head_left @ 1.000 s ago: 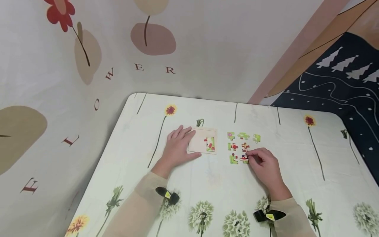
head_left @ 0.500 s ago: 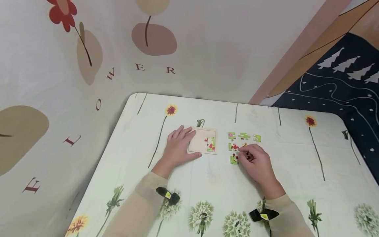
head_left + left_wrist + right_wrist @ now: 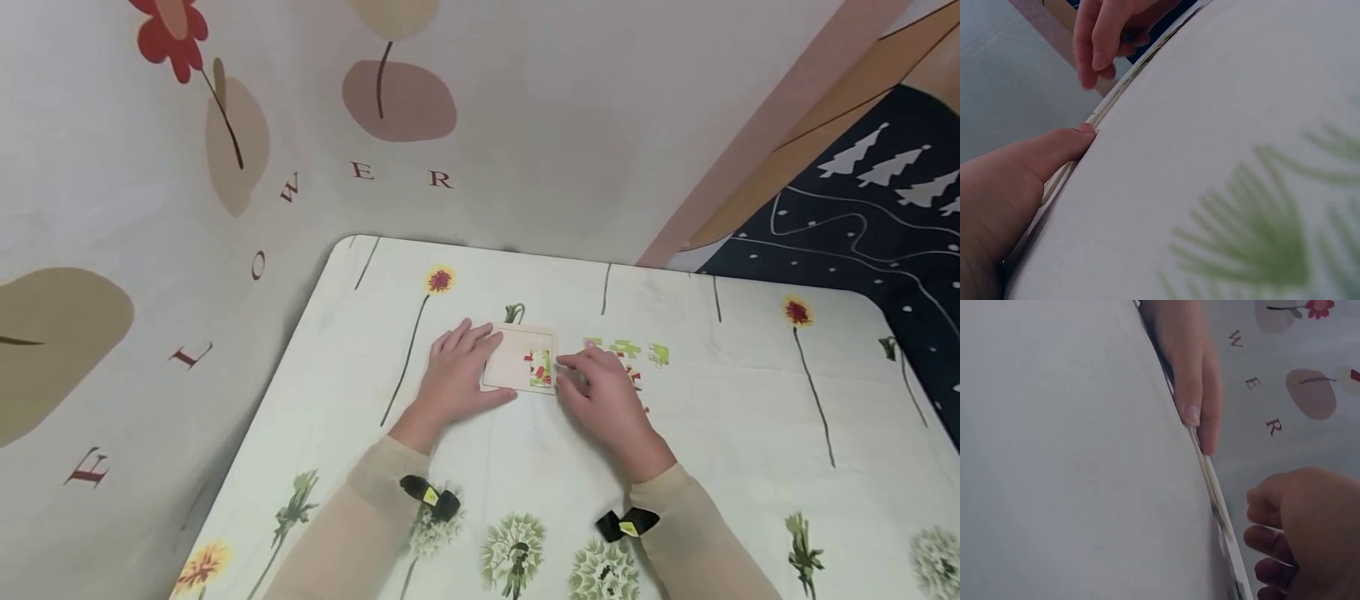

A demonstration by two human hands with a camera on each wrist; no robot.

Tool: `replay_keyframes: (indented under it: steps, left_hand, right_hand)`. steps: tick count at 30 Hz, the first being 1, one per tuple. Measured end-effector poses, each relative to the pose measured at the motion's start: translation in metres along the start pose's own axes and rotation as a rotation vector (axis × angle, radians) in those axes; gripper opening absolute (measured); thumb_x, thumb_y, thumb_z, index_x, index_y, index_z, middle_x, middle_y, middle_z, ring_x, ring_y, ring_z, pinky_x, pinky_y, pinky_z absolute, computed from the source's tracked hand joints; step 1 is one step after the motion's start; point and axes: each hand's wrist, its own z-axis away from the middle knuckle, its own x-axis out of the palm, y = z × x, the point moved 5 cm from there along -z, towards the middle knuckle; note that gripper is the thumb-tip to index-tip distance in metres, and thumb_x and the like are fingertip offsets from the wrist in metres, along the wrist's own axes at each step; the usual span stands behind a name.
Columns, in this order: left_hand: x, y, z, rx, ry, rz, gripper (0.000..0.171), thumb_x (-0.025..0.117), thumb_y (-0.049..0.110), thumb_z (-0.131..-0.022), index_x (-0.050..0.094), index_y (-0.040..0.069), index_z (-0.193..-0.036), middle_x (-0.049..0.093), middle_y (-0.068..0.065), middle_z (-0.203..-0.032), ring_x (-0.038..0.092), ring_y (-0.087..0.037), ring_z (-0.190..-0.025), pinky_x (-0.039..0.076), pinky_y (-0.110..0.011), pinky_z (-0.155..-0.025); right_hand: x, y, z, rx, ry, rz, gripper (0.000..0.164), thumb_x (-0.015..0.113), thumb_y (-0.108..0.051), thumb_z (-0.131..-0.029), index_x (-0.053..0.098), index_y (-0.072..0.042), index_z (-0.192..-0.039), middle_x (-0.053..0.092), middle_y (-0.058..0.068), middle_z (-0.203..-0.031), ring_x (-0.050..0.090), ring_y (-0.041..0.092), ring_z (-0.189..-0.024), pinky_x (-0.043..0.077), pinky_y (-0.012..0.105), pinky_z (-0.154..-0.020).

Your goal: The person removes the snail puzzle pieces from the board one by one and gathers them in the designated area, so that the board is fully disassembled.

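A light wooden puzzle tray (image 3: 506, 358) lies flat on the table, with joined puzzle pieces (image 3: 541, 369) in its lower right corner. My left hand (image 3: 457, 379) rests over the tray's left side, fingers spread; its thumb (image 3: 1079, 142) lies straight along the near edge. Beside the tray's right edge is my right hand (image 3: 603, 396), thumb and fingers bent, fingertips close to the joined pieces. In the right wrist view its curled fingers (image 3: 1269, 540) face the tray. I cannot tell whether a piece is between them. Several loose pieces (image 3: 624, 348) lie behind the right hand, partly hidden.
A pale tablecloth (image 3: 735, 400) printed with flowers and dandelions covers the table. A printed wall hanging (image 3: 540, 133) stands behind the far edge, and a dark one (image 3: 840, 242) is at the right. Each forearm wears a black strap, such as the wrist band (image 3: 628, 523).
My right hand has moved left from the loose pieces to the tray's right edge, covering some pieces on the way. The left hand has stayed on the tray. The head view has shifted slightly.
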Motion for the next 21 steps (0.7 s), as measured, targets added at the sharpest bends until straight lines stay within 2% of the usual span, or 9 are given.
replay_keyframes:
  steps: [1,5,7,10,17,21]
  left_hand:
    - [0.001,0.0,0.0,0.0,0.001,-0.001,0.095,0.072,0.071,-0.089,0.047,0.017,-0.163,0.037,-0.006,-0.17,0.02,-0.037,-0.16,0.019,-0.059,-0.124]
    - [0.002,-0.002,0.0,0.0,0.001,-0.013,0.094,0.071,0.072,-0.089,0.047,0.018,-0.163,0.037,-0.005,-0.17,0.02,-0.036,-0.161,0.018,-0.059,-0.125]
    - [0.002,-0.001,-0.001,0.0,0.0,-0.016,0.095,0.071,0.071,-0.09,0.046,0.018,-0.163,0.036,-0.005,-0.171,0.019,-0.036,-0.161,0.017,-0.058,-0.125]
    - [0.002,0.002,-0.002,0.003,0.001,-0.019,0.094,0.072,0.071,-0.089,0.046,0.017,-0.163,0.036,-0.005,-0.171,0.019,-0.036,-0.161,0.017,-0.058,-0.125]
    - [-0.002,0.004,0.0,-0.003,-0.005,-0.028,0.094,0.073,0.07,-0.09,0.047,0.017,-0.163,0.037,-0.006,-0.17,0.02,-0.037,-0.161,0.018,-0.058,-0.125]
    - [-0.001,0.003,0.0,-0.003,-0.003,-0.021,0.094,0.073,0.069,-0.09,0.047,0.017,-0.163,0.037,-0.006,-0.17,0.02,-0.037,-0.161,0.017,-0.059,-0.125]
  right_hand:
    - [0.005,-0.003,-0.004,0.004,-0.02,0.011,0.029,0.077,-0.014,-0.097,0.077,-0.004,-0.124,0.072,0.011,-0.112,0.06,0.039,-0.125,0.04,0.057,-0.114]
    - [0.021,-0.012,-0.015,0.02,-0.103,0.063,0.042,0.073,-0.013,-0.099,0.069,0.0,-0.138,0.064,0.015,-0.118,0.057,0.034,-0.11,0.039,0.056,-0.114]
    - [0.025,-0.014,-0.018,0.039,-0.134,0.092,0.048,0.072,-0.013,-0.099,0.065,0.001,-0.144,0.06,0.015,-0.119,0.055,0.033,-0.108,0.038,0.056,-0.114]
    - [0.026,-0.017,-0.02,0.068,-0.166,0.12,0.052,0.072,-0.015,-0.1,0.061,0.0,-0.149,0.056,0.016,-0.12,0.051,0.032,-0.106,0.043,0.054,-0.103]
    - [0.025,-0.018,-0.025,0.098,-0.205,0.121,0.047,0.075,-0.017,-0.098,0.065,-0.001,-0.141,0.057,0.016,-0.121,0.05,0.031,-0.103,0.044,0.047,-0.09]
    - [0.024,-0.013,-0.031,0.129,-0.233,0.075,0.042,0.078,-0.017,-0.095,0.069,-0.002,-0.133,0.058,0.016,-0.119,0.05,0.033,-0.105,0.045,0.047,-0.09]
